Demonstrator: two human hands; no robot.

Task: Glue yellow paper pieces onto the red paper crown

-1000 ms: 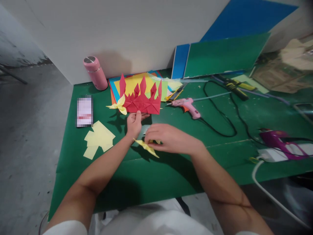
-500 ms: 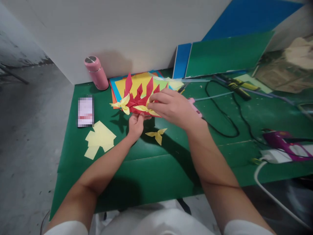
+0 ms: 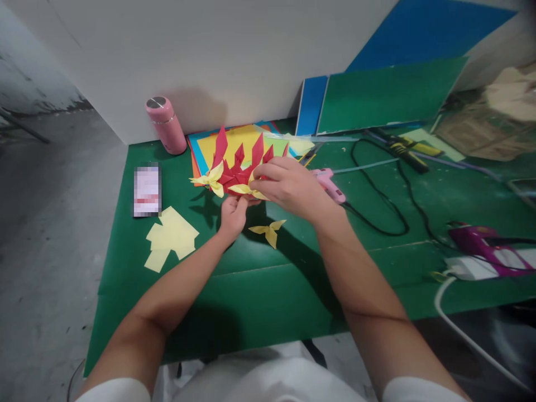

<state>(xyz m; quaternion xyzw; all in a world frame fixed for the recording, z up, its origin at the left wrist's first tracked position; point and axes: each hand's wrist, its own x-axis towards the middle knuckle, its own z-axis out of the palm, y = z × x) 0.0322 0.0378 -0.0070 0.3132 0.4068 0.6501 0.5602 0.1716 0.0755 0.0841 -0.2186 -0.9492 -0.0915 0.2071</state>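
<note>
A red folded-paper crown with upright points is held above the table, tilted toward me. My left hand is closed on its lower edge, thumb in front. One yellow paper flower sits at the crown's left end. My right hand has its fingers closed on a second yellow flower at the crown's front; the fingertips and the flower's right part cover each other. A loose three-petalled yellow paper piece lies on the green table below the hands.
Behind the crown lies a stack of coloured paper. A pink glue gun with a black cord is to the right. Also around are a pink flask, a blurred-out phone-like item, pale yellow slips and a white power strip.
My right hand has shifted slightly left against the crown's front, and more of the pink glue gun shows. My left hand and the crown have hardly moved.
</note>
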